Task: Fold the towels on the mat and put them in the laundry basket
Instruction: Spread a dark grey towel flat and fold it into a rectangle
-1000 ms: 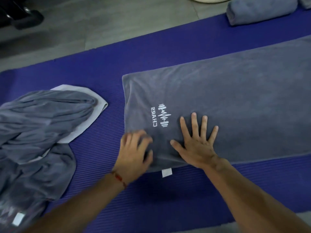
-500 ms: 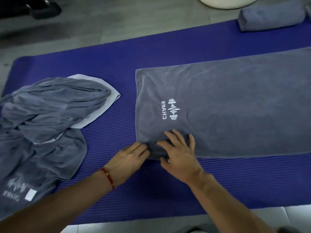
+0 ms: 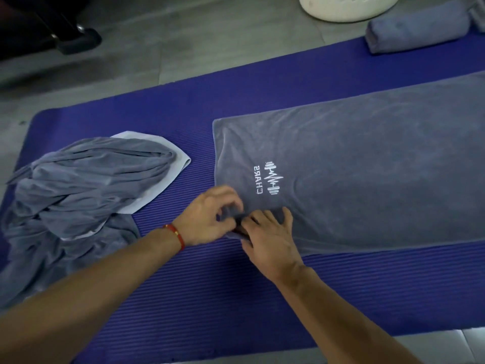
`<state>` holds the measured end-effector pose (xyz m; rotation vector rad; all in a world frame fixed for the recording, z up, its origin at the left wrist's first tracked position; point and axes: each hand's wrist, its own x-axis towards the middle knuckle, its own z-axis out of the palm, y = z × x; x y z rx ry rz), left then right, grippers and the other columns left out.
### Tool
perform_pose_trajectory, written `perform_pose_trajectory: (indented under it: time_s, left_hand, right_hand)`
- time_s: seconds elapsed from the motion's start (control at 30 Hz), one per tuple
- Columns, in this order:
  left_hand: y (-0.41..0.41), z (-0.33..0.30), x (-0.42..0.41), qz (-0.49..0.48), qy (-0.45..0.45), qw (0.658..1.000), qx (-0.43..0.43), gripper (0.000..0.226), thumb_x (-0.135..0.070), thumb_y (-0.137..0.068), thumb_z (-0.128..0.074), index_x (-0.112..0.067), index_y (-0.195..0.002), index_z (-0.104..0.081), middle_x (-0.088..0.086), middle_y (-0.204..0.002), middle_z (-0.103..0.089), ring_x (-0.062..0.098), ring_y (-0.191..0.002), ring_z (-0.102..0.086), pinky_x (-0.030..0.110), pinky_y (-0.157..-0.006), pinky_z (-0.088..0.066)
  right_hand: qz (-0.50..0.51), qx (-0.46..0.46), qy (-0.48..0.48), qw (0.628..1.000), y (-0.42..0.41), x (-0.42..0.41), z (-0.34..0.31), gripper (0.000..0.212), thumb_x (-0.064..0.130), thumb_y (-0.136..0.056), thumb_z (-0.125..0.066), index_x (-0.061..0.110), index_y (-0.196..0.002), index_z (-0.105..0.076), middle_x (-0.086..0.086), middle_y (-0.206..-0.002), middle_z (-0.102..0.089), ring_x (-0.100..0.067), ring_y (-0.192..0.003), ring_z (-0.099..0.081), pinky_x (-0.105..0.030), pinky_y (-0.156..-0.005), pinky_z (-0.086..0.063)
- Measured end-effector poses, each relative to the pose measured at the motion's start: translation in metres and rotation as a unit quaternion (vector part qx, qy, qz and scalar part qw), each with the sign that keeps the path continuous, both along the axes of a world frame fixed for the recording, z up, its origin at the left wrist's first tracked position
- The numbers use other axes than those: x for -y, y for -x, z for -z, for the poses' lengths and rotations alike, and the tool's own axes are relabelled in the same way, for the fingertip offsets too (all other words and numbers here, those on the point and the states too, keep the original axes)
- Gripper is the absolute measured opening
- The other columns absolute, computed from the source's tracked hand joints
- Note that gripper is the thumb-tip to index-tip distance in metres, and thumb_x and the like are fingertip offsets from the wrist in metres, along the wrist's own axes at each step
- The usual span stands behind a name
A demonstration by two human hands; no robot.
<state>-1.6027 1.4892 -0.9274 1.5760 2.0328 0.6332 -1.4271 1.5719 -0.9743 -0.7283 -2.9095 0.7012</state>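
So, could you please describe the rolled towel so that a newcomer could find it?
Start at the purple mat and follow it to its far right end. The rolled towel lies there, beside the white basket: the only towel in a tight roll.

"CHARG" on the spread towel (image 3: 367, 174)

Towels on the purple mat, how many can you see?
3, maybe more: the flat towel at the hands, a rolled towel at the far right, and a crumpled pile on the left that may hold several.
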Motion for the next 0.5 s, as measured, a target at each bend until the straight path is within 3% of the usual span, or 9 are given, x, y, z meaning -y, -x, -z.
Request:
perform_pose_trajectory:
  time_s: [0.1, 0.17, 0.27, 0.33, 0.43, 0.5]
  left_hand:
    - [0.045, 0.017, -0.054, -0.123, -0.025, 0.989, -0.078, 0.037, -0.017, -0.078, -0.058, -0.014, -0.113, -0.07, 0.004, -0.115, -0.063, 0.022, -0.107, -0.058, 0.028, -0.099, -0.044]
    - [0.082, 0.03, -0.091, -0.223, 0.044, 0.972, -0.055, 0.042, -0.02, -0.088, -0.059, -0.017, -0.129, -0.066, 0.013, -0.13, -0.058, 0.03, -0.12, -0.056, 0.031, -0.109, -0.04]
    - [0.116, 0.033, -0.135, -0.286, 0.129, 0.949, -0.026, 0.064, -0.041, -0.082, -0.056, -0.043, -0.146, -0.048, 0.014, -0.147, -0.049, 0.035, -0.127, -0.055, 0.039, -0.113, -0.042]
    - [0.124, 0.034, -0.156, -0.292, 0.158, 0.943, -0.027, 0.058, -0.039, -0.087, -0.054, -0.051, -0.144, -0.046, 0.006, -0.151, -0.049, 0.035, -0.133, -0.05, 0.046, -0.115, -0.04]
    - [0.125, 0.03, -0.173, -0.309, 0.122, 0.943, 0.018, 0.049, -0.025, -0.085, -0.059, -0.036, -0.132, -0.066, -0.001, -0.138, -0.063, 0.027, -0.13, -0.057, 0.041, -0.113, -0.044]
    - [0.129, 0.03, -0.178, -0.361, 0.072, 0.929, 0.046, 0.034, -0.015, -0.088, -0.062, -0.026, -0.118, -0.075, 0.0, -0.13, -0.068, 0.022, -0.124, -0.061, 0.034, -0.111, -0.046]
  right_hand:
    - [0.086, -0.005, 0.051, 0.995, 0.004, -0.01, 0.002, 0.017, 0.034, -0.088, -0.07, 0.023, -0.101, -0.067, 0.005, -0.109, -0.055, -0.018, -0.113, -0.051, -0.068, -0.113, -0.026]
    - [0.1, -0.015, 0.089, 0.991, 0.0, -0.017, 0.001, 0.012, 0.035, -0.096, -0.061, 0.023, -0.099, -0.064, 0.01, -0.105, -0.057, -0.013, -0.111, -0.053, -0.063, -0.117, -0.023]
    - [0.098, -0.037, 0.115, 0.988, -0.007, -0.026, 0.0, 0.032, 0.038, -0.104, -0.05, 0.03, -0.074, -0.048, 0.015, -0.077, -0.053, 0.0, -0.081, -0.049, -0.052, -0.115, -0.029]
    - [0.096, -0.053, 0.148, 0.983, -0.013, -0.035, 0.0, 0.039, 0.039, -0.106, -0.046, 0.03, -0.068, -0.042, 0.016, -0.065, -0.046, 0.002, -0.066, -0.044, -0.041, -0.106, -0.034]
    - [0.062, -0.032, 0.169, 0.983, -0.02, -0.045, 0.001, 0.051, 0.057, -0.097, -0.023, 0.024, -0.084, -0.059, 0.016, -0.067, -0.049, 0.001, -0.065, -0.048, -0.026, -0.092, -0.03]
    - [0.058, -0.043, 0.183, 0.98, -0.023, -0.049, 0.0, 0.048, 0.054, -0.098, -0.025, 0.022, -0.08, -0.056, 0.014, -0.063, -0.049, -0.007, -0.062, -0.049, -0.023, -0.08, -0.033]
